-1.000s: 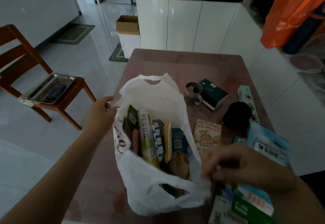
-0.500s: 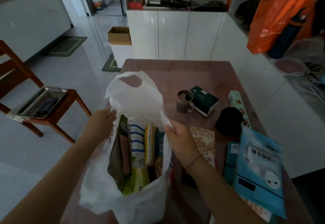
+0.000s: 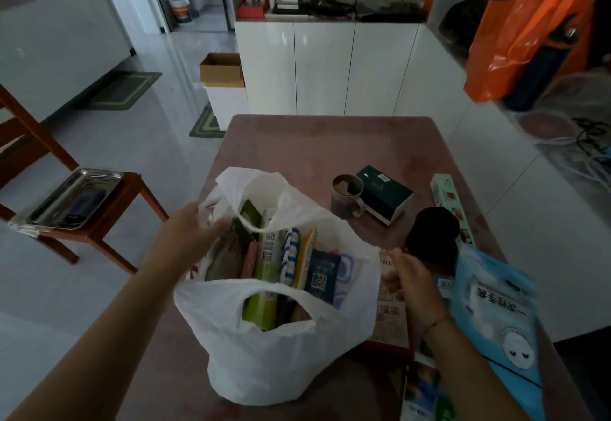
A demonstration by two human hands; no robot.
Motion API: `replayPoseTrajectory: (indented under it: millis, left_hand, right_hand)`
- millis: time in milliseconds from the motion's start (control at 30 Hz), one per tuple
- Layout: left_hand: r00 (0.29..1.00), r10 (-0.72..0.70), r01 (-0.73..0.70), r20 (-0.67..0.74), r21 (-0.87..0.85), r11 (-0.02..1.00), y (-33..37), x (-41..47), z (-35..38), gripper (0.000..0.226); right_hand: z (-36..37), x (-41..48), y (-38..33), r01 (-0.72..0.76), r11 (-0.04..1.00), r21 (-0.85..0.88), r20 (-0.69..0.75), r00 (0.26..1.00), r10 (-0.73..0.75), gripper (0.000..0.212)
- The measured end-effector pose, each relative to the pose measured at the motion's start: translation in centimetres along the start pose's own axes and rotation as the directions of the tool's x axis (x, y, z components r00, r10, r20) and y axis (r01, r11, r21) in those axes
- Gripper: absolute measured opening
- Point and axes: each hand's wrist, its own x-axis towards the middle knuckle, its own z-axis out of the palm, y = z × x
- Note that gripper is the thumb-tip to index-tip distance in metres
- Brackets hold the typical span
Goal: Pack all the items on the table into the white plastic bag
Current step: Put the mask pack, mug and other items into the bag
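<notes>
The bag [image 3: 274, 348] stands upright at the near left of the table [image 3: 314, 143], its mouth wide open and both handle loops standing up. The left hand [image 3: 188, 232] grips the bag's left rim, fingers curled over the plastic and drawing that side outward. The right hand [image 3: 410, 275] hovers just beside the bag's right edge, above a biscuit box [image 3: 390, 308] that lies flat on the table. Its fingers are loosely bent and slightly spread, and I see nothing held in them. The hand is blurred, so I cannot tell whether a fingertip touches the plastic.

Inside the bag, packets stand on end, packed side by side: a green tube [image 3: 264, 275], a blue-and-white striped packet [image 3: 290, 255], a yellow packet [image 3: 305, 255] and a dark blue packet [image 3: 320, 275] with a square code on it. Darker packets sit at the left, under the left hand's fingers.

Other items lie on the table to the right of the bag. A mug [image 3: 347, 195] stands touching a dark green box [image 3: 386, 194]. Further right lies a long pale box [image 3: 446, 195], and a black round thing [image 3: 433, 232] stands just beside it, near the right hand. A light blue packet [image 3: 496, 305] lies at the table's right edge, and more packets [image 3: 426, 387] lie at the near right corner.

Off to the left, a chair [image 3: 109, 222] carries a steel tray [image 3: 72, 195]. Beyond the table are white cabinets [image 3: 330, 66], with an orange bag [image 3: 522, 43] on the right.
</notes>
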Motion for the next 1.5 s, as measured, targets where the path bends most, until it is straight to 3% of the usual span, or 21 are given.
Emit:
replayPoseTrajectory:
  millis: [67, 133, 233, 333, 400, 467, 533, 567, 633, 700, 767, 833, 933, 1033, 1100, 1200, 1300, 1400, 1500]
  left_hand:
    - [0.994, -0.049, 0.037, 0.097, 0.117, 0.992, -0.4, -0.5, -0.3, 0.071]
    - [0.983, -0.078, 0.032, 0.166, 0.262, 0.965, -0.9, -0.8, -0.7, 0.087]
    - [0.968, -0.091, -0.016, 0.235, 0.417, 0.909, -1.4, -1.5, -0.9, 0.069]
    - [0.966, -0.085, 0.005, 0.245, 0.308, 0.952, -1.5, -2.0, -0.9, 0.033]
    - [0.970, -0.077, 0.034, 0.232, 0.185, 0.982, -1.2, -2.5, -1.1, 0.026]
    - [0.980, -0.067, 0.047, 0.189, 0.112, 0.993, -0.9, -2.9, -1.4, 0.028]
    - [0.986, -0.071, 0.064, 0.154, 0.047, 0.997, -0.5, -3.4, -1.9, 0.032]
    - [0.986, -0.078, 0.076, 0.145, 0.017, 0.997, -0.5, -3.5, -2.1, 0.033]
    - [0.989, -0.078, 0.083, 0.129, -0.030, 0.996, -0.5, -3.5, -2.3, 0.036]
    - [0.990, -0.085, 0.093, 0.114, -0.067, 0.993, -0.2, -3.6, -2.3, 0.039]
    - [0.990, -0.081, 0.092, 0.113, -0.090, 0.992, 0.0, -3.8, -2.1, 0.040]
    - [0.988, -0.083, 0.097, 0.128, -0.103, 0.990, 0.5, -3.9, -1.9, 0.040]
    - [0.982, -0.091, 0.115, 0.167, -0.143, 0.983, 0.9, -4.0, -2.1, 0.040]
    - [0.977, -0.098, 0.132, 0.188, -0.177, 0.975, 1.0, -4.2, -2.5, 0.040]
    - [0.976, -0.113, 0.150, 0.188, -0.197, 0.969, 1.0, -4.4, -2.6, 0.039]
    - [0.969, -0.148, 0.192, 0.199, -0.221, 0.956, 1.0, -4.7, -2.7, 0.036]
    - [0.963, -0.161, 0.220, 0.218, -0.284, 0.933, 0.9, -4.8, -3.4, 0.034]
    - [0.964, -0.163, 0.225, 0.212, -0.316, 0.922, 0.9, -4.7, -3.9, 0.030]
    - [0.965, -0.170, 0.235, 0.200, -0.369, 0.899, 1.2, -4.8, -3.8, 0.029]
  right_hand:
    - [0.4, 1.5, 2.0, -0.118, 0.957, -0.265, -0.104, 0.990, 0.093, 0.061]
    - [1.3, 2.3, 3.5, -0.167, 0.931, -0.325, -0.021, 0.985, 0.169, 0.059]
    - [2.7, 3.1, 5.0, -0.210, 0.907, -0.365, 0.094, 0.961, 0.261, 0.060]
    - [3.0, 3.7, 5.1, -0.288, 0.918, -0.274, 0.103, 0.940, 0.326, 0.029]
    - [2.7, 3.9, 5.2, -0.342, 0.930, -0.134, 0.117, 0.927, 0.358, 0.045]
    - [1.7, 3.2, 4.1, -0.377, 0.926, 0.021, 0.031, 0.926, 0.376, 0.060]
    - [-0.1, 2.5, 1.8, -0.251, 0.966, 0.066, -0.179, 0.949, 0.259, 0.041]
    - [-1.2, 2.0, 0.0, -0.132, 0.991, 0.039, -0.287, 0.948, 0.137, 0.041]
    - [-3.1, 0.3, -4.5, 0.151, 0.989, 0.006, -0.495, 0.859, -0.128, 0.049]
    - [-3.8, -2.1, -9.1, 0.419, 0.905, 0.076, -0.550, 0.774, -0.312, 0.039]
    - [-3.5, -4.2, -12.2, 0.605, 0.755, 0.254, -0.467, 0.760, -0.452, 0.028]
    - [-2.3, -5.8, -13.4, 0.621, 0.685, 0.382, -0.295, 0.784, -0.546, 0.029]
    - [1.2, -7.4, -12.3, 0.485, 0.790, 0.376, 0.004, 0.851, -0.525, 0.019]
    - [5.6, -8.2, -10.4, 0.349, 0.886, 0.306, 0.287, 0.854, -0.435, 0.016]
    - [8.4, -8.0, -9.2, 0.253, 0.937, 0.242, 0.399, 0.854, -0.334, 0.017]
    - [10.9, -6.7, -8.3, 0.236, 0.965, 0.115, 0.436, 0.860, -0.263, 0.017]
    - [11.2, -4.8, -8.4, 0.247, 0.969, 0.016, 0.320, 0.917, -0.239, 0.019]
    - [10.6, -3.8, -9.1, 0.272, 0.962, 0.027, 0.215, 0.938, -0.271, 0.025]
    - [11.9, -4.5, -8.7, 0.330, 0.927, -0.181, 0.385, 0.891, -0.242, 0.024]
